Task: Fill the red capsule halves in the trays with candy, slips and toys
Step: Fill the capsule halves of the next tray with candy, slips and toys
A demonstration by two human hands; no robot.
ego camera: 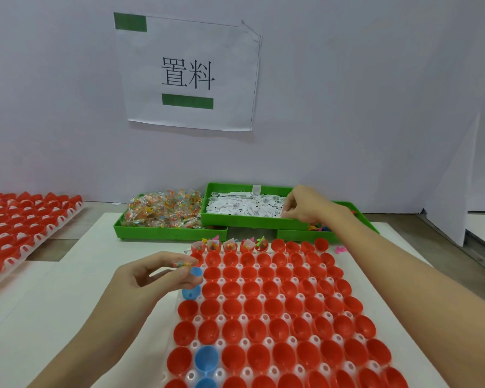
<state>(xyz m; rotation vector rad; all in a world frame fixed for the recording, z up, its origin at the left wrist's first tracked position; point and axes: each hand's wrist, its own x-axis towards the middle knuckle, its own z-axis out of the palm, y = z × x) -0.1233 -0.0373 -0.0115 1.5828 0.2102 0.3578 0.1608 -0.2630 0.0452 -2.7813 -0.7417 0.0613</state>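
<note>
— so, which way do the capsule halves (252, 303) face?
— mouths up, long axes upright, rows filling the clear tray (221, 298) on the white sheet in front of me.
— and my hands?
— left hand (151, 278) pinches a candy packet (181, 264) over the tray's left edge. right hand (305, 204) has curled fingers touching the white slips (244, 205) in the green bin (252, 221); whether it has closed on one i cannot tell.

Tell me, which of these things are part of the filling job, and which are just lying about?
Part of the job:
- red cups in the near tray
- candy bin
- paper slips bin
- toys bin
- left hand pinching a candy packet
- right hand picking at the slips

Lying about:
- wall sign
- blue cups
- pink toy on the table
</note>
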